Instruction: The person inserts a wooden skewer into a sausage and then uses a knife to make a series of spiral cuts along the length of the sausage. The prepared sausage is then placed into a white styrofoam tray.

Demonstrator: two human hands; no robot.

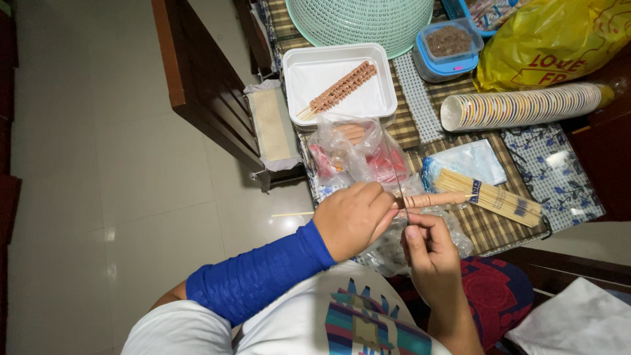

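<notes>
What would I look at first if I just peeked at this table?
Probably the left hand in its blue sleeve and the right hand, together holding a pinkish sausage on a wooden stick at the table's near edge. Behind them, a white rectangular tray holds finished skewers, and a long stack of paper cups lies on its side to the right.

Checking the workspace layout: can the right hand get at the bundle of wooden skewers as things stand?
Probably yes. The bundle of skewers lies uncovered on the table just beyond the right hand, nothing between them, though that hand is now busy at the sausage.
</notes>
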